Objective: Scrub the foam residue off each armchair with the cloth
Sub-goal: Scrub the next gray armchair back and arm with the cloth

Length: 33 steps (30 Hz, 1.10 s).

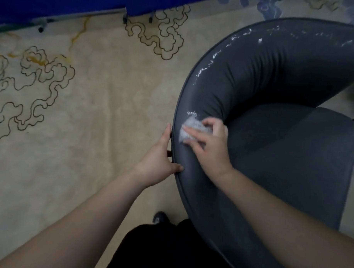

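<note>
Right hand grip pinches 1 wadded cloth on 1 grey armchair, frame centre; left hand clasps its rim. Foam residue upper right, patterned beige carpet.

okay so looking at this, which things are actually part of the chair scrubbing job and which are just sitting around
Part of the job:
grey armchair
cloth, pressed to the armrest by the right hand
white foam residue along the rim
left hand, gripping the chair's edge

Just lying about:
patterned carpet
blue panel on wheeled legs
dark shoe
</note>
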Each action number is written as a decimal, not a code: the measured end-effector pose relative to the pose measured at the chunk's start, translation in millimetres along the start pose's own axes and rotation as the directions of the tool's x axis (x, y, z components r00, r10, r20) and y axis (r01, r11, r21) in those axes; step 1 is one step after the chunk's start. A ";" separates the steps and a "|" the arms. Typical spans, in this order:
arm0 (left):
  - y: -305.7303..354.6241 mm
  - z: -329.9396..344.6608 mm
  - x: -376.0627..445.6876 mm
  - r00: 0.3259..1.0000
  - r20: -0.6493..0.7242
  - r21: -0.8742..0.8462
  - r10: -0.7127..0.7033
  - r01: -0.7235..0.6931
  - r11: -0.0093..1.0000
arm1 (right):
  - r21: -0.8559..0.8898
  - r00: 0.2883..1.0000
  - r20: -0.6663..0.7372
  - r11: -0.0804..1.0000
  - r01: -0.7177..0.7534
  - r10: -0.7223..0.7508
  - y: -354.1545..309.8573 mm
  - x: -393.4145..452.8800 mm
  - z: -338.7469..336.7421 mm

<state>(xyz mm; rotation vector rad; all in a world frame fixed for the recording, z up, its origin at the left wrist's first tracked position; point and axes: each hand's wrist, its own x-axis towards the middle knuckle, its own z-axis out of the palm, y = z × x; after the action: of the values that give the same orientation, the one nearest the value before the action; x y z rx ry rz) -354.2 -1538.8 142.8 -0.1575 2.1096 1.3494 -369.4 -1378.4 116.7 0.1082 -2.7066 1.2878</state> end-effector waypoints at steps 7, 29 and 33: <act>15.5 -13.0 15.5 0.999 0.024 0.034 0.043 -0.044 0.998 | -0.008 0.996 -0.071 0.999 -0.049 0.048 -2.9 17.3 5.1; 41.4 -71.4 98.7 0.927 0.352 -0.004 0.130 -0.137 0.991 | -0.165 0.954 -0.237 0.961 -0.224 0.182 -16.9 96.2 18.7; 39.1 -73.9 103.4 0.920 0.363 -0.038 0.149 -0.145 0.989 | -0.111 0.926 -0.288 0.953 -0.284 0.242 -20.3 109.6 20.5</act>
<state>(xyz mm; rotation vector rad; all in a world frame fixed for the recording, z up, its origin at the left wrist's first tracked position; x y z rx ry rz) -485.2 -1560.5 136.6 0.2382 1.8264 1.3555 -477.0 -1407.5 136.9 -0.4329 -2.6271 1.0579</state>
